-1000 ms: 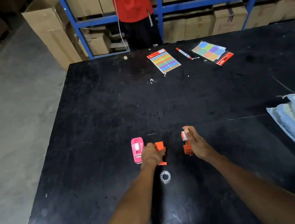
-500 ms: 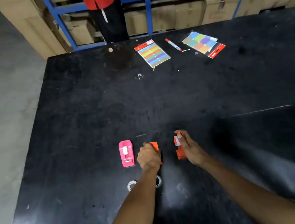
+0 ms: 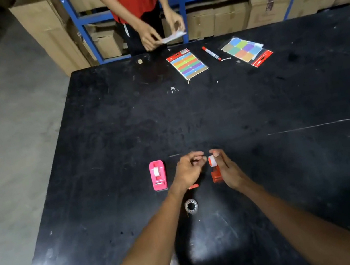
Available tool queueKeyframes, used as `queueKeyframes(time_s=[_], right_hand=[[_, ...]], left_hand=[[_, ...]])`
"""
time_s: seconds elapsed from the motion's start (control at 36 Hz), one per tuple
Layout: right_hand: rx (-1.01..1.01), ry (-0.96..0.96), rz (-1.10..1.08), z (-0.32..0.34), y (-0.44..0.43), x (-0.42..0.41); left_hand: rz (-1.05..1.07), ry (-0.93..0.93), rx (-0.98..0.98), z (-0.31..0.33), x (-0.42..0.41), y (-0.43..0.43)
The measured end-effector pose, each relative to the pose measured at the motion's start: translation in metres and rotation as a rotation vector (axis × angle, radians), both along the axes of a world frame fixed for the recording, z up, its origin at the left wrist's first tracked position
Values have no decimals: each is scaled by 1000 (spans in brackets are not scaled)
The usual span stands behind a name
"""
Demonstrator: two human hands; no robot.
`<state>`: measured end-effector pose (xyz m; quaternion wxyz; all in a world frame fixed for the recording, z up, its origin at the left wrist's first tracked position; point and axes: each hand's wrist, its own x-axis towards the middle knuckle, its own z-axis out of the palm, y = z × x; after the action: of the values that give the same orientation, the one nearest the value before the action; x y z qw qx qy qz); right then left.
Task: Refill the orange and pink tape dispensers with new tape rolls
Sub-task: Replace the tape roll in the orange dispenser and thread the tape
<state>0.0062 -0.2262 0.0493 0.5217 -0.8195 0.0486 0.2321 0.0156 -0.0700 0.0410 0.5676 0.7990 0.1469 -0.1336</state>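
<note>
Nearly touching, the left hand's (image 3: 187,170) fingertips are pinching together on something too small to make out, while the right hand (image 3: 226,170) is gripping the orange dispenser (image 3: 215,173), partly hiding it. An orange piece (image 3: 193,186) is peeking out beneath the left wrist. Left, the pink dispenser (image 3: 159,178) is standing loaded; nearer, a clear tape roll (image 3: 191,206) is lying on the black table (image 3: 258,106).

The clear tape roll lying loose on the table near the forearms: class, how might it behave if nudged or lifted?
The clear tape roll lies flat on its side, so a nudge would probably slide it. Stood on edge, its round shape would likely roll. It looks small and hollow, so probably light.
</note>
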Motion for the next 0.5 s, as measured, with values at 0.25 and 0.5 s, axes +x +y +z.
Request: queueKeyframes(time_s=[0.25,0.5], right_hand=[[27,-115,-6,22,6,-12],[-99,-196,-153,17,-11,-17]], left_hand=[[-139,-34,-315,26,-20,3],[-22,-69,-70,11,-50,10]])
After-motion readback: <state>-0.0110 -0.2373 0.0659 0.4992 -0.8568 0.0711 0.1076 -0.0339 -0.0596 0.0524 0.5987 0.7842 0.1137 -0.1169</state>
